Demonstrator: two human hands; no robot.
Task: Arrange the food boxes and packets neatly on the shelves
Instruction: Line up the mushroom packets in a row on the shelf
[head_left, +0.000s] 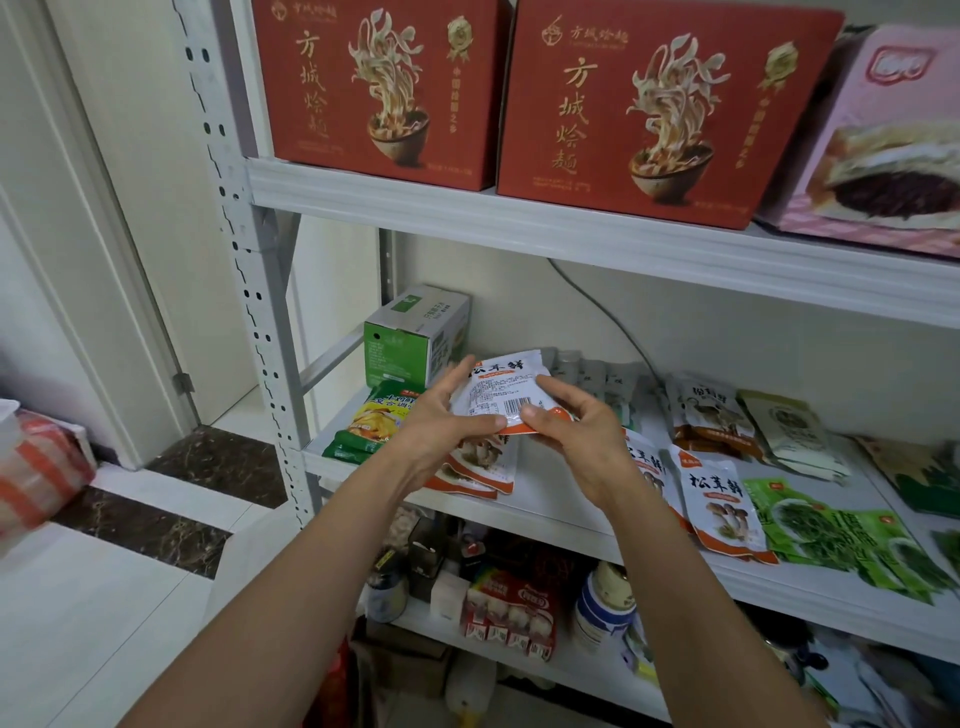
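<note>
Two noodle boxes side by side on upper shelf, cake box at right, packets spread on middle shelf, carton at its back left.

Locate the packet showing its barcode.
Head view, centre: left hand and right hand hold the white-orange packet above the middle shelf, just right of the green carton.

Cream wall behind a pale grey metal rack, white door at left, white floor tiles with dark marble strips, black cable down the wall.
</note>
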